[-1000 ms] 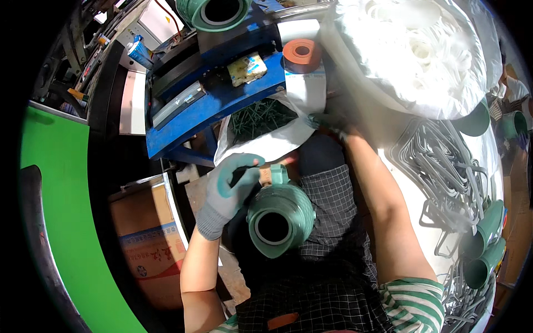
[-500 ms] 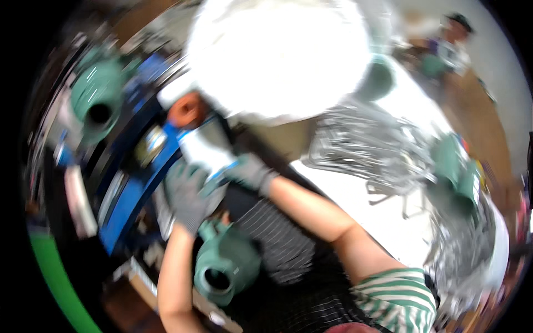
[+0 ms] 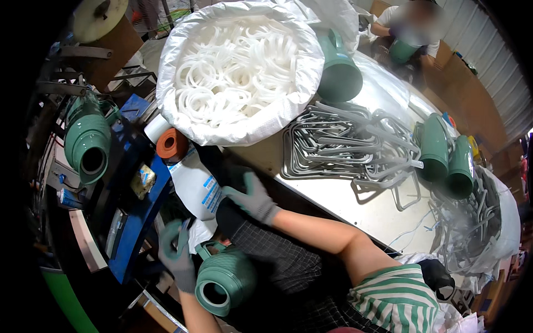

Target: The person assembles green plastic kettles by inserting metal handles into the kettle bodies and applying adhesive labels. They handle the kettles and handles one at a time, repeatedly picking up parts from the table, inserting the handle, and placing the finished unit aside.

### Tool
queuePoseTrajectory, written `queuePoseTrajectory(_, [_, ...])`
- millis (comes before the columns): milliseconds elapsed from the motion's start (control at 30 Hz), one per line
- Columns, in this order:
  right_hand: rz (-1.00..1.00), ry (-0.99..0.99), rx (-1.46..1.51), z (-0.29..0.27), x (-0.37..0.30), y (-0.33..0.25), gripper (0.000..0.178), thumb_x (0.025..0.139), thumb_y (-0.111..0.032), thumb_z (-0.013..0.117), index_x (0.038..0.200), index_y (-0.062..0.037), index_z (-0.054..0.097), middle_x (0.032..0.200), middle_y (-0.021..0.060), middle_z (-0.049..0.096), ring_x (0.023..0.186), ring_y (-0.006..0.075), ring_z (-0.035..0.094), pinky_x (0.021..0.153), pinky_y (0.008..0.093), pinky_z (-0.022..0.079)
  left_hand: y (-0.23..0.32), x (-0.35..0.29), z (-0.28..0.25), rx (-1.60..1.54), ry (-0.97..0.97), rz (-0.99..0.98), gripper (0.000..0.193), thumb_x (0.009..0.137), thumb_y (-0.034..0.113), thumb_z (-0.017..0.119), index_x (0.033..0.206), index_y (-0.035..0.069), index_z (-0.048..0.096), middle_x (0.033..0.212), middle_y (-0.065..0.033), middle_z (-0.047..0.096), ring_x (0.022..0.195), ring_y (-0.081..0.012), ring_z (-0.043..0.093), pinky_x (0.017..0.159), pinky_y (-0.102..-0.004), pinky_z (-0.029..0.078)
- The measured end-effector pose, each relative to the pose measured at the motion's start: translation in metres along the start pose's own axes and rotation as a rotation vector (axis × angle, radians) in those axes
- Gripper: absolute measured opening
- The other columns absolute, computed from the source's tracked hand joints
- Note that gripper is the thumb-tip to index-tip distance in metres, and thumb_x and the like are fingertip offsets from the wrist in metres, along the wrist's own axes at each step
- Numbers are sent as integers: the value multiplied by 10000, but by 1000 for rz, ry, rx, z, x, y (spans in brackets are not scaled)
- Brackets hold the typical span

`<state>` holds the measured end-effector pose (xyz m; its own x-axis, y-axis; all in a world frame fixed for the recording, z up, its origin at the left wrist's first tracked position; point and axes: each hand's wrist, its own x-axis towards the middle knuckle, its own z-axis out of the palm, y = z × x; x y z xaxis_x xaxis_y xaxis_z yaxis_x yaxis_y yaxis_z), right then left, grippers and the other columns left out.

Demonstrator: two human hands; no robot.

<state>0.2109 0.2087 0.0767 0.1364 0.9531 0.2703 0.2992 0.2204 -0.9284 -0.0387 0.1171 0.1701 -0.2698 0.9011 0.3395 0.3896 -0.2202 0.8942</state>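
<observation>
A green jug-shaped shell (image 3: pixel 236 277) with an open round mouth lies tilted on my lap, a handle along its upper left side. My left hand (image 3: pixel 176 258), in a grey glove with green coating, is beside that handle. Its thumb and fingers curl toward each other near a strip of white film; what they pinch is too small to name. My right hand (image 3: pixel 254 201), gloved alike, is raised with thumb and fingers apart and nothing in it. Left of it hangs a white sheet with blue print (image 3: pixel 195 186).
A white sack (image 3: pixel 166 83) of translucent rings stands ahead. Bent grey metal bars (image 3: pixel 333 141) are stacked on the white table (image 3: pixel 333 197). More green shells (image 3: pixel 433 147) stand at right, another (image 3: pixel 89 141) at far left. An orange roll (image 3: pixel 171 145) lies near the sack. Another person (image 3: pixel 408 33) sits beyond.
Both hands have come off the white printed sheet. My left hand has moved down beside the shell's handle; my right has drawn back to the right with its fingers spread. The view has shifted.
</observation>
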Motion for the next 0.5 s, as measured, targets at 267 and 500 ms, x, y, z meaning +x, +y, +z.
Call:
queuePoseTrajectory(267, [963, -903, 648, -171, -112, -69, 386, 1070, -345, 597, 1279, -22, 597, 812, 46, 668, 617, 135, 634, 542, 264, 555, 14, -119, -5, 616, -23, 562, 208, 944, 152, 702, 1043, -28, 672, 936, -105, 664, 859, -181, 617, 744, -357, 515])
queuePoseTrajectory(500, [980, -899, 1026, -185, -198, -66, 904, 941, -276, 787, 1642, -75, 253, 1551, 160, 483, 1396, 259, 533, 1104, 413, 518, 138, -147, 37, -408, -331, -230, 138, 880, 54, 772, 950, -46, 706, 972, -106, 730, 819, -173, 700, 736, -285, 560])
